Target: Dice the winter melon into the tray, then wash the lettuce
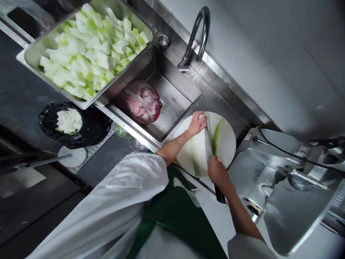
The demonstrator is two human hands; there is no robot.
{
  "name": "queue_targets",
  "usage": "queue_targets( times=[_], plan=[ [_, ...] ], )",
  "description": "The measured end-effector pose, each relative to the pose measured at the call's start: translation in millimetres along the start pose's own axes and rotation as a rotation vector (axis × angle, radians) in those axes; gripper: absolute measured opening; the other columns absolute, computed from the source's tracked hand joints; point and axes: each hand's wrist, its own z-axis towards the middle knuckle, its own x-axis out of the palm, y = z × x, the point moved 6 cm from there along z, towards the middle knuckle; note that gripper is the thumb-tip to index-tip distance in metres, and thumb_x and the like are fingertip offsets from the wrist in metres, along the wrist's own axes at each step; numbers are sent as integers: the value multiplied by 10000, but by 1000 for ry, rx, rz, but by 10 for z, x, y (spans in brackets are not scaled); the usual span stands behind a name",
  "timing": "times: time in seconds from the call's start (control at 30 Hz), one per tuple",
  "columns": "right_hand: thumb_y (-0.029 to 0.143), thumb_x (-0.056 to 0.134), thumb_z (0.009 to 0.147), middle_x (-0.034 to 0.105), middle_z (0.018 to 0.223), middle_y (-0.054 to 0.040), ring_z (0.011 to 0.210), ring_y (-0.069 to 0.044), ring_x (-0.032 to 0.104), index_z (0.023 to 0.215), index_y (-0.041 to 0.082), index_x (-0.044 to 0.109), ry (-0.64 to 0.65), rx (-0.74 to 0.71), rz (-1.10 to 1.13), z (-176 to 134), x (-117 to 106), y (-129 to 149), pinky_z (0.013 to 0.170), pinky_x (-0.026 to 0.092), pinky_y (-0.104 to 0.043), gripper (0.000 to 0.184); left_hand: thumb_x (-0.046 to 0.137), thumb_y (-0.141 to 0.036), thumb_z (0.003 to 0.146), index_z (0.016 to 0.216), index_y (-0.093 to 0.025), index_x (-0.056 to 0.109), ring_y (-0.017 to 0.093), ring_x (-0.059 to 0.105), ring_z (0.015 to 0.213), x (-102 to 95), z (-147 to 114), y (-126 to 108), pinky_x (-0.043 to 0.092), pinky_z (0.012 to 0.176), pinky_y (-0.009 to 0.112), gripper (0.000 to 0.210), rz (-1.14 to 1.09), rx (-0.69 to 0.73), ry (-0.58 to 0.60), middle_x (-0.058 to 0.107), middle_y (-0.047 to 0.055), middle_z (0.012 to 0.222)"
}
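My right hand (217, 172) is wrapped round the black handle of a kitchen knife (208, 145), whose blade lies along a long piece of winter melon (199, 149). At the far end of that piece, my left hand (197, 124) grips it with bent fingers, close to the blade's tip. To the right of the blade lies a separate slice of winter melon (217, 136) with green rind. Both pieces rest on a round white cutting board (229, 133) beside the sink.
A deep steel pan (107, 91) heaped with pale green melon chunks (91, 50) straddles the sink's left part. Bagged meat (141, 102) lies in the sink (175, 104) below a curved faucet (202, 21). A black-lined bin (94, 126) stands lower left; a metal machine (291, 201) is at right.
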Motion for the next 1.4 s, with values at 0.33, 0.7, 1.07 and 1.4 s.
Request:
queue_targets(
  times=[0.33,0.7,1.07,1.4],
  plan=[
    [228,318,1105,732,997,-184,945,-254,728,1207,50,580,-161,119,104,451,551,9,757,462,-300,333,417,-442,1059,1046,-211,691,252,507,1258,61,75,-65,417,1137,464,359,-61,-11,129,548,145,1252],
    [215,329,1101,736,1041,-203,961,-266,728,1234,55,574,-213,21,167,523,587,-68,793,475,-307,321,313,-490,1079,1605,-227,358,334,172,1599,-79,-923,-543,254,1263,558,590,55,-446,93,136,156,1735],
    [80,400,995,727,970,-164,945,-259,724,1234,82,531,46,11,82,-513,657,-173,720,407,-296,272,232,-448,1094,1647,-186,306,374,12,1638,-55,-1071,-466,214,1262,622,616,64,-431,184,-38,170,1768],
    [271,258,1116,735,962,-164,926,-258,722,1240,92,496,11,123,241,-274,1414,-442,720,397,-302,322,201,-487,1079,1679,-284,221,309,16,1649,-18,-1048,-464,212,1262,634,635,65,-416,215,30,90,1781]
  ],
)
